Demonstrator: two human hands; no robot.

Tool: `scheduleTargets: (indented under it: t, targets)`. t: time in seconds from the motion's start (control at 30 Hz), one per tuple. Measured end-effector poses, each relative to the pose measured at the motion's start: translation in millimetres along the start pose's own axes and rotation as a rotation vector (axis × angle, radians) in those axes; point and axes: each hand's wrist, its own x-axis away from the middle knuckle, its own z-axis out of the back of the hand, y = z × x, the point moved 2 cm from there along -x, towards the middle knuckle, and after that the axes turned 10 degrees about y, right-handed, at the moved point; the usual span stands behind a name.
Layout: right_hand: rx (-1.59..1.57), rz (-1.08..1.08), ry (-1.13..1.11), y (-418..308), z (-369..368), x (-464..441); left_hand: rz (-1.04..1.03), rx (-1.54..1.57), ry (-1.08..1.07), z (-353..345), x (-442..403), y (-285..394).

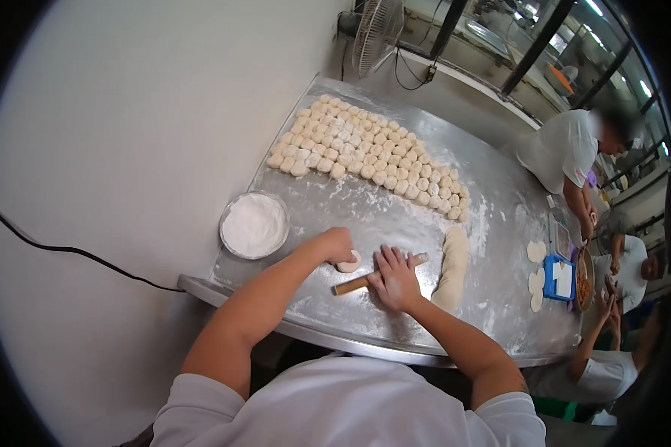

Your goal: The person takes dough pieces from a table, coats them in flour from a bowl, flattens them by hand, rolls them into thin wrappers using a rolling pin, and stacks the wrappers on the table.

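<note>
My left hand (337,244) is closed at the edge of a small flat dough disc (350,261) lying on the metal table. Its fingertips are partly hidden, but they appear to hold the disc's edge. My right hand (395,279) lies with fingers spread over a wooden rolling pin (353,284), whose two ends stick out on either side. Just right of that hand is a long thick roll of dough (452,268). Beyond both hands, many small dough balls (373,153) sit in packed rows on the floured surface.
A bowl of flour (254,225) stands at the table's left edge. Flat dough rounds (536,283), a blue scale (559,278) and a pan of filling (584,279) are at the right, near three co-workers. A fan (377,36) stands behind the table.
</note>
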Motion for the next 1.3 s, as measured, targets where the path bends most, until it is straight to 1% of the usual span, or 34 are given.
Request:
scheduleTargets:
  t: [0.03,0.13,0.2,0.23,0.3,0.33,0.37,0.43,0.5,0.53,0.57,0.63,0.67,0.7,0.73,0.8,0.83,0.9,0.93,0.97,1.03,1.07,1.1,1.13,1.2,1.23,1.3]
  targets:
    - [0.026,-0.038,-0.004,-2,-4,-14,0.005,-0.004,0.020,-3,-1,-3]
    - [0.144,-0.115,0.133,-10,-17,-78,0.024,-0.035,0.100,-9,-7,-11]
    - [0.113,-0.175,0.194,-12,-21,-122,0.049,-0.063,0.194,-10,-11,-18]
    - [0.100,-0.203,0.228,-12,-21,-138,0.076,0.000,0.242,-8,-11,-23]
    - [0.068,-0.206,0.304,-7,-31,-162,0.087,0.048,0.232,1,-11,-19]
    - [0.052,-0.205,0.346,-8,-32,-168,0.091,0.070,0.230,4,-10,-20]
    - [0.022,-0.195,0.329,-8,-34,-160,0.068,0.098,0.240,4,-10,-22]
    - [-0.027,-0.177,0.295,-4,-29,-118,0.009,0.161,0.261,2,-14,-26]
    - [0.067,-0.137,0.129,-4,-19,-48,0.133,0.464,0.139,-12,-23,-37]
    - [0.079,-0.084,0.065,-2,-13,-15,0.196,0.615,0.075,-17,-25,-41]
    - [0.063,-0.047,0.048,1,-9,7,0.200,0.534,-0.002,-14,-21,-39]
    - [0.082,-0.030,0.036,2,-6,6,0.212,0.368,-0.154,2,-8,-31]
    - [0.087,-0.023,0.032,0,-4,0,0.219,0.313,-0.159,5,-7,-29]
    - [0.063,-0.077,0.056,-1,-9,-21,0.227,0.254,-0.164,8,-8,-26]
    - [0.118,-0.139,0.061,-6,-13,-52,0.234,0.193,-0.168,10,-8,-23]
    - [0.113,-0.209,0.144,-10,-24,-113,0.193,0.012,0.018,18,-3,-16]
    - [0.152,-0.220,0.223,-13,-27,-141,0.170,-0.076,0.110,18,-1,-14]
    - [0.121,-0.234,0.298,-10,-36,-166,0.196,-0.016,0.185,19,1,-14]
    - [0.106,-0.242,0.341,-11,-36,-173,0.205,0.010,0.226,23,2,-15]
    - [0.038,-0.216,0.361,-12,-33,-161,0.147,0.044,0.280,15,-4,-23]
    - [0.008,-0.217,0.260,-11,-27,-109,0.024,0.126,0.393,-11,-25,-46]
    - [0.063,-0.163,0.202,-7,-27,-73,0.107,0.214,0.261,-10,-26,-47]
    - [0.103,-0.150,0.083,-9,-19,-40,0.192,0.301,0.125,-6,-26,-46]
    - [0.101,-0.118,0.033,-7,-13,-11,0.278,0.387,-0.015,-4,-25,-45]
    - [0.091,-0.068,0.014,1,-12,8,0.256,0.287,-0.088,2,-19,-45]
    - [0.105,-0.099,0.019,-1,-15,-1,0.247,0.233,-0.129,4,-15,-45]
    - [0.131,-0.163,0.036,-11,-18,-56,0.266,0.172,-0.122,19,-5,-34]
